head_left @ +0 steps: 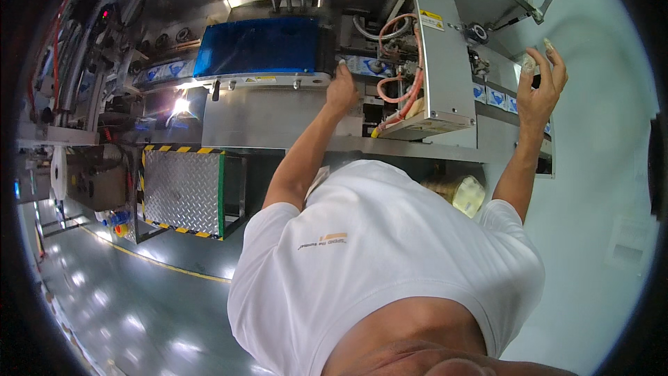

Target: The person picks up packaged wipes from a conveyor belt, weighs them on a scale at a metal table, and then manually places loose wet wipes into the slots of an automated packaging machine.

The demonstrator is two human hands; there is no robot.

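My left hand [341, 90] is at the machine, beside the right end of a blue translucent cover [257, 47]. One fingertip points up next to a strip of white-and-blue printed packets [362, 65]; the other fingers are hidden, and whether they hold anything does not show. My right hand [542, 90] is raised at the far right, near the pale wall, with its fingers apart. Whitish coverings show on some of its fingertips. Below and left of that hand, more white-and-blue packets [496, 98] lie in a row along the machine.
Between my hands stands a metal housing [438, 49] with pink hoses [419, 63]. A bright lamp [181, 106] shines at the left. Below it is a diamond-plate step [182, 191] with yellow-black edging. A clear yellowish container [467, 195] sits under the machine by my right arm.
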